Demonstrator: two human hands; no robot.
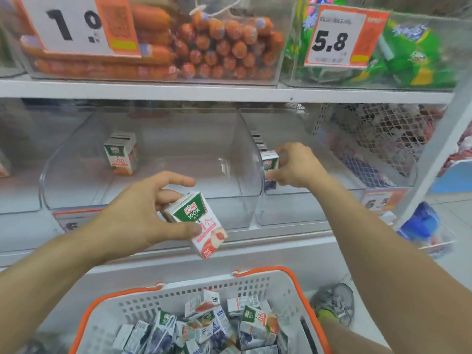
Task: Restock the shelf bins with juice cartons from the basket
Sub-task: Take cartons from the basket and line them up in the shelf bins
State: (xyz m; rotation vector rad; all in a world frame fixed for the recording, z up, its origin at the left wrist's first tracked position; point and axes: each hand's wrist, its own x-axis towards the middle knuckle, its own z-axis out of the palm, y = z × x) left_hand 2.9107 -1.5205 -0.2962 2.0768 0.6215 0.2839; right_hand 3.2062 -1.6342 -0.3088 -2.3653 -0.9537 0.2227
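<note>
My left hand (143, 210) grips a pink-and-green juice carton (204, 226), tilted, in front of the middle clear shelf bin (76, 190). That bin holds a short row of orange-labelled cartons (120, 155) at its back left. My right hand (296, 164) pinches a dark-labelled carton (270, 163) inside the right clear bin (293, 213), at the front of a row of cartons (256, 141) along the bin's left wall. Below, a grey basket with orange rim and handles (255, 284) holds several loose juice cartons (212, 325).
The upper shelf carries a bin of orange sausages (204, 47) and a bin of green packets (413, 60), each with a price card. A wire mesh bin (383, 134) stands right of the clear bins. A white upright post (439, 149) borders the shelf on the right.
</note>
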